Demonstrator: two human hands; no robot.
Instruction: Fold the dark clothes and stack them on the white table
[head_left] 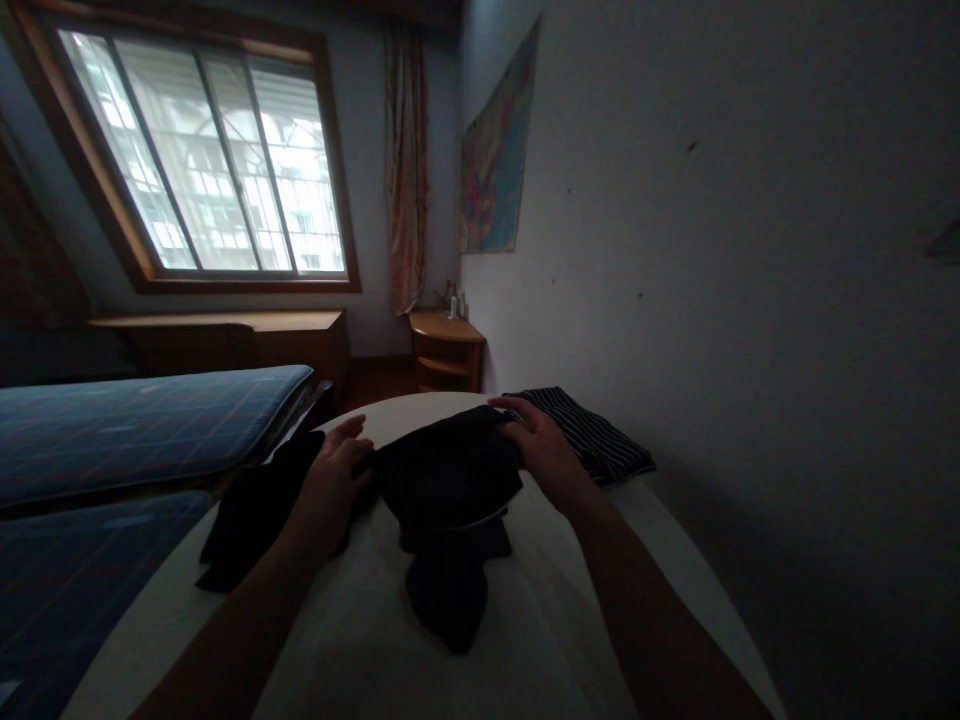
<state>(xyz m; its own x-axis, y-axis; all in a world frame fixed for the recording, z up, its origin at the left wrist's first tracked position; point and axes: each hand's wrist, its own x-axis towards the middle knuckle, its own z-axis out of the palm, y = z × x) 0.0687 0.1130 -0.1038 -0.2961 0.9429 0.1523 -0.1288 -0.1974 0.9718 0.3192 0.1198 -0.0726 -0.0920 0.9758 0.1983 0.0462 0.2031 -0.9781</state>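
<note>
A black garment [446, 500] lies bunched on a white table [525, 620] in front of me. My left hand [334, 475] rests on its left side with the fingers curled over the cloth, next to another dark piece of clothing [251, 515] at the table's left edge. My right hand [536, 445] grips the garment's upper right edge. Just beyond my right hand a folded dark striped cloth [592, 435] lies against the wall.
A bed with a blue checked cover [142, 420] runs along the left. A bare wall [750, 250] stands close on the right with a map [499, 160] hung on it. A window [210, 160], a wooden cabinet [247, 340] and a small corner shelf [446, 350] are at the far end.
</note>
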